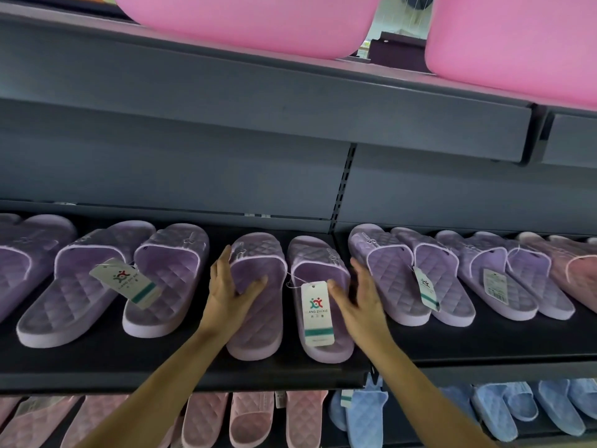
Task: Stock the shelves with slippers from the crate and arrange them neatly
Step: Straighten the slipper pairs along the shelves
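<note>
my left hand (pixel 231 287) pinches left slipper (pixel 258 318) at strap edge, right hand (pixel 358 299) flat, ungripped against right slipper (pixel 318 253); light bendy foam, I'd take straps

dark shelf (pixel 129 367), purple slippers (pixel 181 279) in a row on it, pinkish slipper (pixel 578 273) at far right
</note>
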A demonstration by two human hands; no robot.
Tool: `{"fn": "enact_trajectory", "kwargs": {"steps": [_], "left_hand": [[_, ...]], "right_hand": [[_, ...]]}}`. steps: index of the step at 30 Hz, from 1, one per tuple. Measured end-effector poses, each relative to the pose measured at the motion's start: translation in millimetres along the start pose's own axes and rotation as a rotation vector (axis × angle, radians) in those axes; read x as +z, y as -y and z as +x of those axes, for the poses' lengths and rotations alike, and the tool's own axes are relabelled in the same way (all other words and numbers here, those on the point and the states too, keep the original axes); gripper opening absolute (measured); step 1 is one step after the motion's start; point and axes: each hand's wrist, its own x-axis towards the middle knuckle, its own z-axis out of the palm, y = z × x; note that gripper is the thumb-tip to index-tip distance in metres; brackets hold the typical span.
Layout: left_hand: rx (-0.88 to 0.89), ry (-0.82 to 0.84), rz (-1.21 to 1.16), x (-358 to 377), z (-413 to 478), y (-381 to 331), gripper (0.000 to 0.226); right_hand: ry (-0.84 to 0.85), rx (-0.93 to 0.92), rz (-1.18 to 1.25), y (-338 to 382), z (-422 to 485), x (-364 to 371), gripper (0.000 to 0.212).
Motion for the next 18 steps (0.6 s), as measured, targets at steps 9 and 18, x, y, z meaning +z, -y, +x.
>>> {"fn": "enact_trajectory", "kwargs": {"steps": [9, 18], "left_hand": [[0.004, -0.02, 0.027, 9, 12, 0, 0.071], [0.0, -0.031, 0.059, 12, 37, 9, 0.061]], "right_hand": [[-0.044, 0.062, 0.145, 4, 14, 28, 0.052], [-0.081, 0.092, 0.139, 4, 40, 38, 0.05]]}}
